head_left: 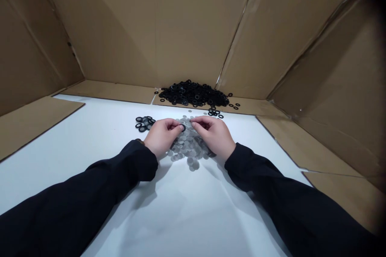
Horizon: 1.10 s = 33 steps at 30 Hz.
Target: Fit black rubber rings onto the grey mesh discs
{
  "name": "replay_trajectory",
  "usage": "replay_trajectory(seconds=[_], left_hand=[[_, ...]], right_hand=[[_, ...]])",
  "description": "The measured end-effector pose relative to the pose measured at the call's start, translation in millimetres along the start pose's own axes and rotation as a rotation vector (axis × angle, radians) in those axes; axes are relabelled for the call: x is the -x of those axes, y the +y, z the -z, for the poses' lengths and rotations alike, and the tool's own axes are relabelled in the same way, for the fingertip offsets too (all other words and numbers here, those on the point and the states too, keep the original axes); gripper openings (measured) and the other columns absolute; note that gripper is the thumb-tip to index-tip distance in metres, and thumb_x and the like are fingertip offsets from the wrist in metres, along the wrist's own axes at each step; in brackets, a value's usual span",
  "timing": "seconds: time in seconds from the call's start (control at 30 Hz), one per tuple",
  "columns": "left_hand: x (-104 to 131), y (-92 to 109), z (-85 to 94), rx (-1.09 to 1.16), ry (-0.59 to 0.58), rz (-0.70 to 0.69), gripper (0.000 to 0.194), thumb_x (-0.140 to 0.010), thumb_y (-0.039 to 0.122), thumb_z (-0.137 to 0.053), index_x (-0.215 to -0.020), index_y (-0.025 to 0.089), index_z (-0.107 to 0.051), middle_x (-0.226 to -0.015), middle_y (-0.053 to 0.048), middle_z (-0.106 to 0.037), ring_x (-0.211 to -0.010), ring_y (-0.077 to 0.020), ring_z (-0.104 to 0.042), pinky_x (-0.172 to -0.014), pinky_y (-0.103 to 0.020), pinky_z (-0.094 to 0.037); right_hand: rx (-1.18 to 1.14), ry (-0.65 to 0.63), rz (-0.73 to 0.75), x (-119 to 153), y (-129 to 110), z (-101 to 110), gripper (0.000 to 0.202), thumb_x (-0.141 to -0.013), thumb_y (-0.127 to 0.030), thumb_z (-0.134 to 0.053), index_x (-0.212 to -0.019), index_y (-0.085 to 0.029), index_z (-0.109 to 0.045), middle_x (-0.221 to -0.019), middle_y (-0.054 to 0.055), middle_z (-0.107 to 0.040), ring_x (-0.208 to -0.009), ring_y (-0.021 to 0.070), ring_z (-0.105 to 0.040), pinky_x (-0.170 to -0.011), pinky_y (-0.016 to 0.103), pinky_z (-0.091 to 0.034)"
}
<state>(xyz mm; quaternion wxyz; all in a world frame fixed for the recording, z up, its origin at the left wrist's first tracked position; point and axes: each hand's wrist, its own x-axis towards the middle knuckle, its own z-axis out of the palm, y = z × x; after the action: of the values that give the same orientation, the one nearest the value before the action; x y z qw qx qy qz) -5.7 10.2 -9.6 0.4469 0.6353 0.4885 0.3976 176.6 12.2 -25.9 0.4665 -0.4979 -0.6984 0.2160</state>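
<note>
My left hand [161,134] pinches a small black ring [183,128] between thumb and fingers. Just to the right of it, my right hand [214,134] is closed in a pinch at the fingertips; whatever is in it is too small to make out. Beneath and between both hands spreads a pile of thin grey discs [189,144] on the white tabletop. Left of my left hand lies a small group of black rings with grey discs set in them [144,123], partly hidden by the hand.
A large heap of black rings [193,93] sits at the back against the cardboard wall [199,28]. Several loose rings [214,112] lie in front of its right side. Cardboard walls and flat strips [289,144] border the white table [181,217] on the left, back and right.
</note>
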Motion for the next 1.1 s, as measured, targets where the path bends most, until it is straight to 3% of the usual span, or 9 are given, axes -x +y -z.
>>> replay_trajectory(seconds=[0.13, 0.3, 0.6, 0.83, 0.97, 1.1], left_hand=[[-2, -1, -0.8, 0.081, -0.031, 0.002, 0.027, -0.076, 0.043, -0.064, -0.075, 0.016, -0.062, -0.056, 0.004, -0.05, -0.048, -0.0085, -0.04, -0.047, -0.022, -0.033], [-4, -1, -2.9, 0.184, -0.073, 0.038, 0.027, -0.075, 0.042, -0.065, -0.079, 0.015, -0.063, -0.055, 0.005, -0.045, -0.048, -0.0077, -0.037, -0.046, -0.021, -0.029], [1, 7, -2.0, 0.153, -0.112, -0.001, 0.029, -0.074, 0.043, -0.067, -0.079, 0.014, -0.067, -0.057, 0.004, -0.052, -0.052, -0.0093, -0.042, -0.053, -0.024, -0.035], [3, 5, -1.2, 0.241, -0.196, -0.004, 0.029, -0.077, 0.043, -0.064, -0.075, 0.015, -0.061, -0.056, 0.005, -0.045, -0.05, -0.008, -0.037, -0.049, -0.022, -0.029], [3, 2, -0.6, 0.157, -0.139, -0.094, 0.024, -0.08, 0.039, -0.062, -0.077, 0.015, -0.059, -0.062, 0.004, -0.049, -0.054, -0.0081, -0.04, -0.051, -0.022, -0.032], [1, -1, -0.1, 0.054, -0.042, -0.122, 0.022, -0.081, 0.039, -0.059, -0.079, 0.017, -0.059, -0.065, 0.003, -0.052, -0.055, -0.0095, -0.042, -0.053, -0.023, -0.035]], right_hand=[[-0.31, -0.017, -0.142, 2, -14, -5, 0.029, -0.075, -0.037, -0.073, -0.094, -0.018, -0.065, -0.08, 0.004, -0.068, -0.073, 0.0167, -0.064, -0.072, 0.031, -0.054], [-0.26, -0.015, -0.148, 4, -15, -6, 0.025, -0.073, -0.037, -0.075, -0.084, -0.017, -0.064, -0.076, 0.003, -0.066, -0.068, 0.0151, -0.061, -0.067, 0.029, -0.052], [-0.239, 0.002, -0.131, 5, -15, -6, 0.024, -0.073, -0.035, -0.074, -0.084, -0.019, -0.061, -0.07, -0.001, -0.062, -0.063, 0.0134, -0.057, -0.061, 0.027, -0.049], [-0.605, -0.17, -0.317, 4, -14, -1, 0.036, -0.064, -0.041, -0.081, -0.082, -0.019, -0.059, -0.068, -0.004, -0.058, -0.055, 0.0083, -0.049, -0.05, 0.021, -0.038], [-0.689, -0.179, -0.348, 5, -19, -3, 0.033, -0.065, -0.037, -0.081, -0.081, -0.018, -0.06, -0.065, -0.005, -0.057, -0.052, 0.0067, -0.045, -0.049, 0.021, -0.035], [-0.6, -0.181, -0.378, 5, -27, -4, 0.026, -0.07, -0.036, -0.076, -0.08, -0.017, -0.063, -0.062, -0.003, -0.059, -0.052, 0.008, -0.047, -0.05, 0.022, -0.038]])
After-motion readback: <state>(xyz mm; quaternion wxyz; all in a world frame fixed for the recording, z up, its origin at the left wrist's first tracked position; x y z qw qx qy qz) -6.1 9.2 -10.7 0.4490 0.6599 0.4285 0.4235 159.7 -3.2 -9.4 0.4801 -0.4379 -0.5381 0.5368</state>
